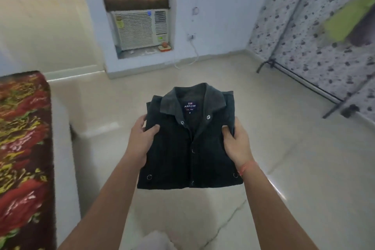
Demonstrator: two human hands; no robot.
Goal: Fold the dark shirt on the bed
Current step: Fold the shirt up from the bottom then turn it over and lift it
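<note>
I'm looking down at the dark shirt (189, 142), and it sits as a neat rectangle, collar (192, 97) up and away from me, label showing, snaps running down the front. It is not on the bed (24, 148) right now; it hangs in the air over the pale floor (294, 168), with the bed off to my left, well apart from it.

My left hand (142, 138) clamps the shirt's left edge, thumb on top, fingers tucked underneath out of sight. My right hand (236, 140) does the same on the right edge, thumb pressed on the front panel, an orange thread (246, 167) at the wrist. Both hands are closed on the cloth, holding it level between them.

By my reading the folding itself looks done: sleeves tucked away, bottom edge square. So the step in hand is carrying the finished bundle. The next move, I judge, calls for swinging left toward the bed and lowering the shirt flat, keeping both edges pinched evenly so the layers don't slide apart, then letting go of both sides together.
</note>
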